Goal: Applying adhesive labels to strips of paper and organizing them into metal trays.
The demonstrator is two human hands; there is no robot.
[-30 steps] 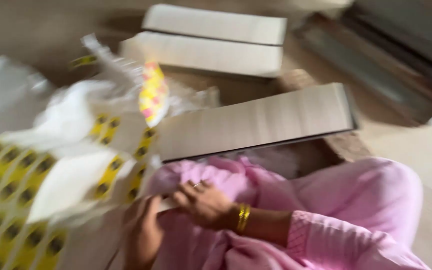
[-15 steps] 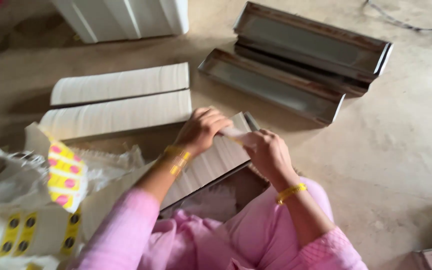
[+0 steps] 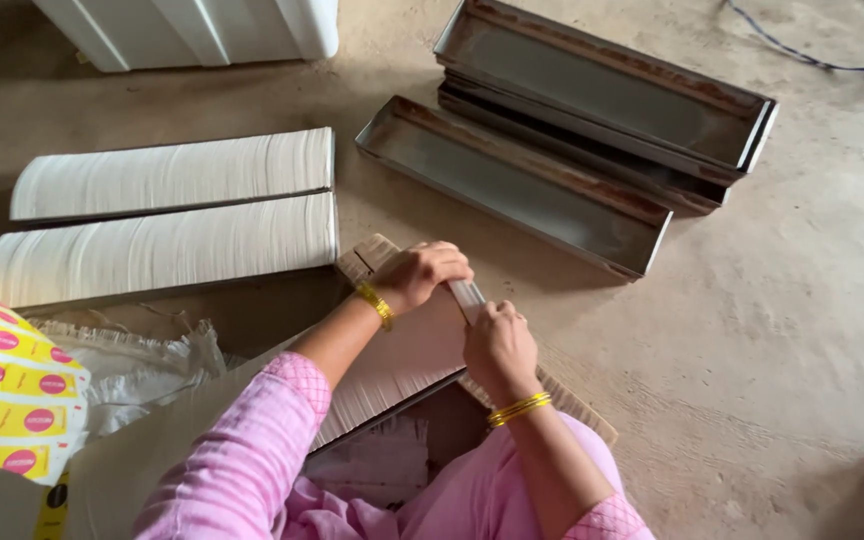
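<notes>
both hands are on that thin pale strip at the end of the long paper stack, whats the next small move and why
Probably lift the pale strip free of the long paper stack before anything else. The left hand pinches its far end, the right hand its near end, and it lies across the stack's end, which rests on a cardboard sheet by the knees. With both ends gripped, a small even lift seems least likely to disturb the sheets.

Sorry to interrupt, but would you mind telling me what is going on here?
A person in pink sleeves sits on the floor, pinching a small batch of flat white cards between the left hand and the right hand. It is held over a long stack of cards across the lap. Two more white stacks lie to the left, metal trays lie ahead, and yellow printed packaging sits at the far left.
</notes>
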